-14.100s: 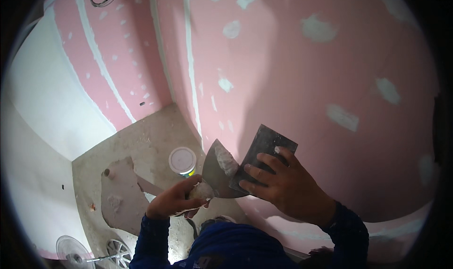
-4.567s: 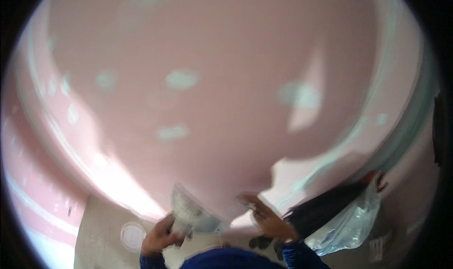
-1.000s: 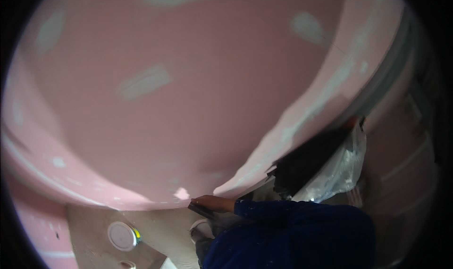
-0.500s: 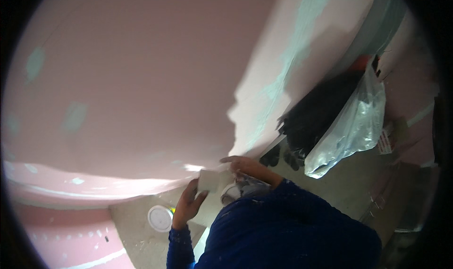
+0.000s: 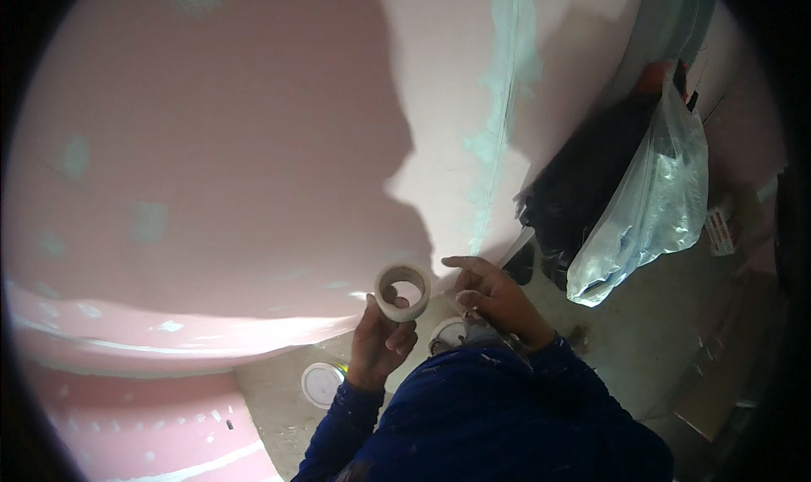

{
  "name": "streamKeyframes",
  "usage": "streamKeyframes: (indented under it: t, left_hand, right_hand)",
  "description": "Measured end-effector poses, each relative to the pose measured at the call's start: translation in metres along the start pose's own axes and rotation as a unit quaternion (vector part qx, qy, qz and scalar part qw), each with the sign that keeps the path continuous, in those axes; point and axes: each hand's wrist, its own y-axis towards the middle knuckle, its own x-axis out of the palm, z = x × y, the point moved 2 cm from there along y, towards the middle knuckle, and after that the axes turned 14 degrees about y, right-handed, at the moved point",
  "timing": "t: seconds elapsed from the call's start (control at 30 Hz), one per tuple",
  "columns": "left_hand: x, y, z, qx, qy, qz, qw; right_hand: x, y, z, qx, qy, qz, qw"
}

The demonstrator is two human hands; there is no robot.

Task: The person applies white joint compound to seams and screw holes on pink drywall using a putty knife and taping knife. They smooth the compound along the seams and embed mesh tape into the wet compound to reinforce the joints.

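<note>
My left hand (image 5: pixel 380 348) is closed around a roll of whitish tape (image 5: pixel 400 315), with fingertips showing through its round hole. To the right of the roll, my right hand (image 5: pixel 500 299) is apart from it. Its index finger points left toward the wall, and the other fingers are partly bent; I see nothing held in it. Both hands are in front of a pink drywall wall (image 5: pixel 279 186), which carries pale green filled patches and a long green seam (image 5: pixel 497 119).
A bucket with a white lid (image 5: pixel 323 386) stands on the floor to the left. Another round whitish container (image 5: pixel 449 334) shows partly beside my body. A clear plastic bag (image 5: pixel 650 212) and a black bag or cloth (image 5: pixel 583 186) hang at the right wall.
My left hand has moved up and right and turned the roll, so its hole now faces me. My right hand has moved right. The view has shifted slightly.
</note>
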Motion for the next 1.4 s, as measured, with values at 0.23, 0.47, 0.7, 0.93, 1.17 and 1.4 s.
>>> streamKeyframes:
  t: [0.23,0.47,0.7,0.93,1.17,1.4]
  left_hand:
    - [0.020,0.017,-0.014,-0.087,-0.018,0.049,0.995]
    - [0.031,0.028,-0.017,-0.080,-0.077,0.050,0.992]
    - [0.038,0.038,-0.023,-0.072,0.022,0.066,0.995]
    - [0.046,0.044,-0.022,-0.046,0.046,0.079,0.995]
    - [0.056,0.046,-0.016,-0.058,-0.034,0.080,0.995]
    - [0.068,0.052,-0.008,-0.092,-0.023,0.014,0.995]
  right_hand:
    - [-0.006,-0.001,-0.007,-0.114,-0.087,-0.028,0.989]
    - [-0.015,0.011,-0.008,-0.159,-0.112,-0.018,0.981]
    - [-0.017,0.018,-0.010,-0.173,-0.107,0.033,0.978]
    - [-0.026,0.017,-0.017,-0.227,-0.167,0.037,0.959]
    - [-0.036,0.013,-0.035,-0.345,-0.376,-0.056,0.858]
    - [-0.037,0.016,-0.046,-0.394,-0.395,-0.034,0.829]
